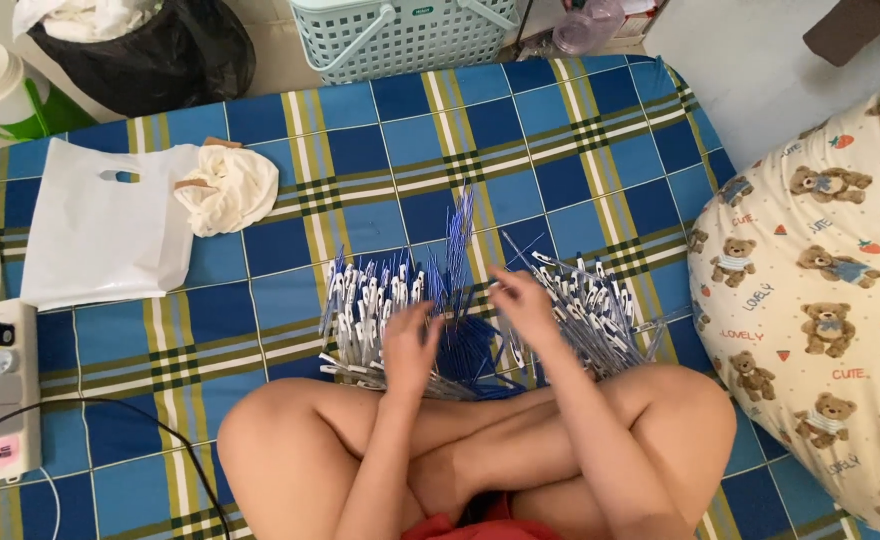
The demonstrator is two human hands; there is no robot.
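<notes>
We see a heap of thin blue pen refills (460,300) lying on the blue checked mat (380,140) just in front of the crossed legs, flanked by a left pile of clear pen barrels with white caps (365,315) and a right pile of pen barrels (590,310). Our left hand (412,345) hovers over the near edge of the left pile, fingers curled; it is blurred, so we cannot tell whether it holds anything. Our right hand (525,305) rests on the refills beside the right pile, fingers bent as if pinching something thin, though we cannot make out what. We judge these parts light, stiff, smooth and apt to roll or slip, the refills easily bent, so best taken by the middle of the shaft between fingertips. Further out, a white plastic bag (105,235) lies flat, contents hidden, with a crumpled white cloth (230,190) touching its edge. Beyond the mat stand a pale green basket (400,35), whose contents we cannot see, and a black-lined bin (150,50) holding white waste. A power strip (2,390) lies at the left, a teddy-bear print cushion (820,290) at the right.
</notes>
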